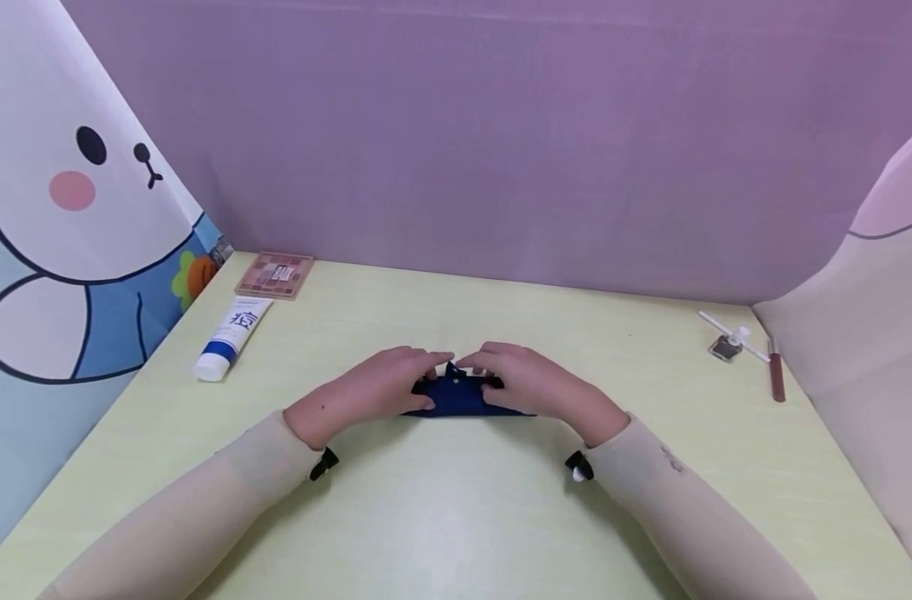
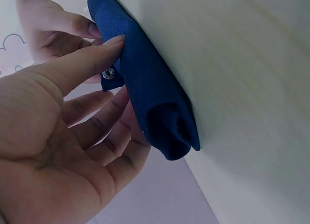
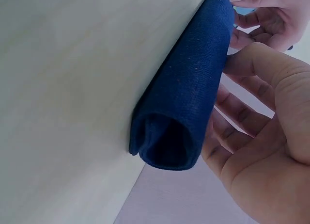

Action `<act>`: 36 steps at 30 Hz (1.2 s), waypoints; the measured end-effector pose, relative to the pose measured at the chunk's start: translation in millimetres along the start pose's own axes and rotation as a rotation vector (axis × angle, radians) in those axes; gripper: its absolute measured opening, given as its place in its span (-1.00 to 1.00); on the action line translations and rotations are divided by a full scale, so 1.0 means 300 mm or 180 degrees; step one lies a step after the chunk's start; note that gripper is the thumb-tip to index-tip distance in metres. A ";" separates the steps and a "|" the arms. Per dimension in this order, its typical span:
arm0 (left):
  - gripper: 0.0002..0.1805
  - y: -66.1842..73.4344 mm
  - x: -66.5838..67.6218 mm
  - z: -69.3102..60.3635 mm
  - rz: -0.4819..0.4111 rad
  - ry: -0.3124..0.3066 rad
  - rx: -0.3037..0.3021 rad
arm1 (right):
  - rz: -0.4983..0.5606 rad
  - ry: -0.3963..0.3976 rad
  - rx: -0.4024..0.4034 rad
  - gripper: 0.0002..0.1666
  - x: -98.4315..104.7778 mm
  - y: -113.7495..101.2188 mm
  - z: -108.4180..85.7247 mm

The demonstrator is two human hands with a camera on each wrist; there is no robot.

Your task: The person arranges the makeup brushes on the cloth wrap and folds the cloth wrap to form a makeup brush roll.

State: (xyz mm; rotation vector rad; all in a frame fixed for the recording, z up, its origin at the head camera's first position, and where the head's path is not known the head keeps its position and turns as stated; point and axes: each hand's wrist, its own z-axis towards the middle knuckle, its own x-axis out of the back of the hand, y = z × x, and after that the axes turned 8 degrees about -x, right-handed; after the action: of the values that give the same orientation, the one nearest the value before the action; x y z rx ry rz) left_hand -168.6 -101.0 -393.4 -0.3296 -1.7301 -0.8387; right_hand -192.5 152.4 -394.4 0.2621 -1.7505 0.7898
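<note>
A dark blue fabric roll (image 1: 456,400) lies on the table in front of the person, folded over in layers with hollow ends. From its upper edge sticks a short tab with a metal snap (image 2: 108,74). My left hand (image 1: 384,382) holds the roll's left part, thumb on the near side and fingers behind. On the right part, my right hand (image 1: 534,380) holds it the same way, its thumb (image 3: 242,61) against the fabric. Both index fingertips come close together by the tab in the head view. The roll's inside is mostly hidden.
At the back left lie a checked palette (image 1: 275,275) and a white-and-blue tube (image 1: 232,340). To the right are a small bottle (image 1: 726,347), a thin white stick (image 1: 714,322) and a brown-handled tool (image 1: 776,377). A purple backdrop (image 1: 501,150) rises behind the table (image 1: 441,517).
</note>
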 end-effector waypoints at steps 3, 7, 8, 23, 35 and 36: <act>-0.22 -0.002 -0.006 -0.001 0.0004 0.0031 -0.0022 | -0.0046 0.0055 0.0058 -0.51 0.000 -0.005 -0.014; -0.26 0.001 -0.009 -0.007 0.0076 0.0070 -0.0064 | -0.0089 0.0148 0.0148 -0.57 -0.005 -0.008 -0.031; -0.27 0.003 -0.009 -0.009 0.0103 0.0075 -0.0082 | -0.0096 0.0166 0.0174 -0.57 -0.006 -0.008 -0.034; -0.44 0.010 -0.031 -0.031 0.0669 0.0231 -0.0550 | -0.0262 0.0252 0.0407 -0.58 -0.022 -0.002 -0.051; -0.48 0.018 -0.037 -0.030 0.0804 0.0273 -0.0534 | -0.0616 0.0274 0.0368 -0.53 -0.032 -0.022 -0.042; -0.49 0.018 -0.037 -0.029 0.0799 0.0273 -0.0533 | -0.0631 0.0270 0.0358 -0.53 -0.032 -0.023 -0.042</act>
State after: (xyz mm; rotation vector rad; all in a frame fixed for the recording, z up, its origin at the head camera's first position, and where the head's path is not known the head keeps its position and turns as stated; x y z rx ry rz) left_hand -155.5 -101.0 -400.7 -0.6018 -1.5052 -0.8025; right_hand -175.8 153.0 -398.8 0.4641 -1.5756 0.7446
